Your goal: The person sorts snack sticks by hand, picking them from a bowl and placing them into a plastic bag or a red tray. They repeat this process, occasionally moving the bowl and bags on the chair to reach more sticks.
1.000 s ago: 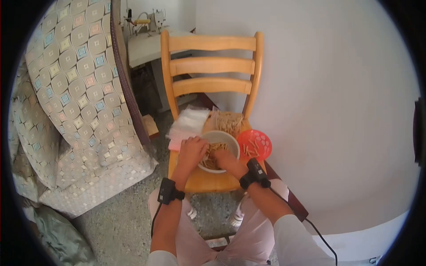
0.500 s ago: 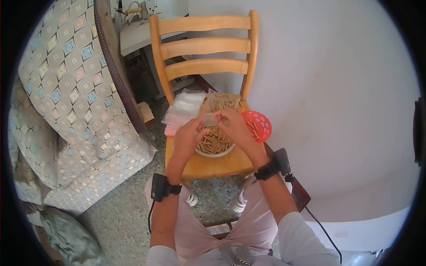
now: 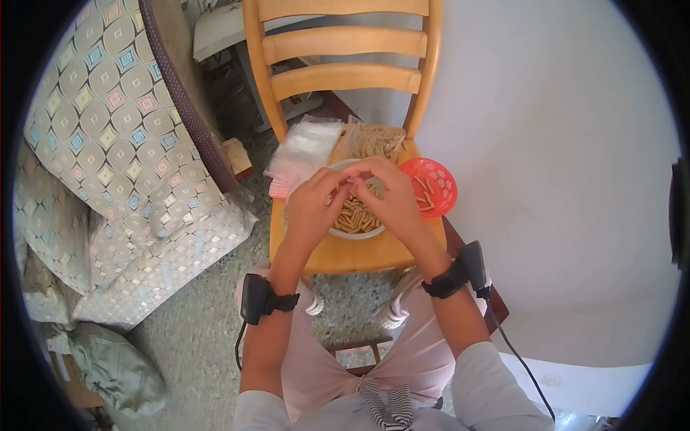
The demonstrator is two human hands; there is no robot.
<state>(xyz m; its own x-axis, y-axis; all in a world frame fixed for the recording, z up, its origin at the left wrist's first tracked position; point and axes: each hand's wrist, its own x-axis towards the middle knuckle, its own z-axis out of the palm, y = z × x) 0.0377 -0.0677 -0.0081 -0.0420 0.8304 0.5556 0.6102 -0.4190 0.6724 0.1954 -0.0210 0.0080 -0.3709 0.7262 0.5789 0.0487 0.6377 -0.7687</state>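
Observation:
A white bowl (image 3: 357, 235) full of short tan, stick-like pieces (image 3: 357, 210) stands on the seat of a wooden chair (image 3: 345, 256). My left hand (image 3: 314, 204) and my right hand (image 3: 392, 197) are over the bowl, with their fingertips meeting above its far half. Both hands are closed in a pinch. Whatever lies between the fingertips is too small and too covered to name. Right of the bowl, close to my right hand, is a red perforated plastic basket (image 3: 447, 188) with several of the same pieces in it.
Clear plastic zip bags (image 3: 307, 147) are stacked on the seat's left. Behind the bowl lies a clear bag of the tan pieces (image 3: 377, 141). A patterned, cloth-covered piece of furniture (image 3: 108, 144) stands at left, a white wall (image 3: 546, 179) at right. Cables run from both wrist straps.
My fingertips have come together over the bowl; before, the hands were slightly apart. The view has tilted down and shifted, so the chair sits higher in the picture.

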